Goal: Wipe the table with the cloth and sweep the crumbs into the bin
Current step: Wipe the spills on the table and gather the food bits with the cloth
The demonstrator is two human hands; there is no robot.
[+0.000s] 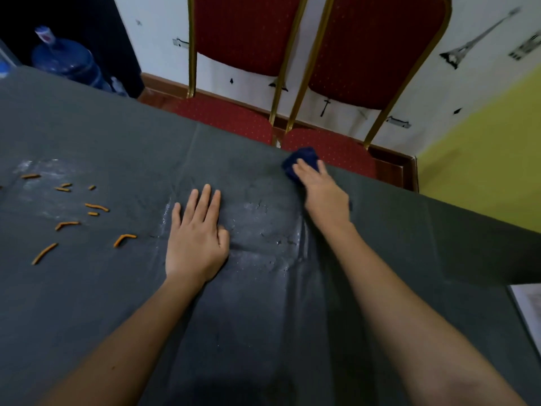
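A dark grey table fills the view. My right hand presses a dark blue cloth down at the table's far edge, fingers spread over it. My left hand lies flat on the table, palm down, fingers apart, holding nothing. Wet streaks and droplets shine on the surface between the two hands. Several orange stick-shaped crumbs lie scattered on the left part of the table, beside a pale smear. No bin is visible.
Two red chairs with gold frames stand just past the far edge, right behind the cloth. A blue water jug sits at the back left. A white sheet of paper lies at the table's right edge.
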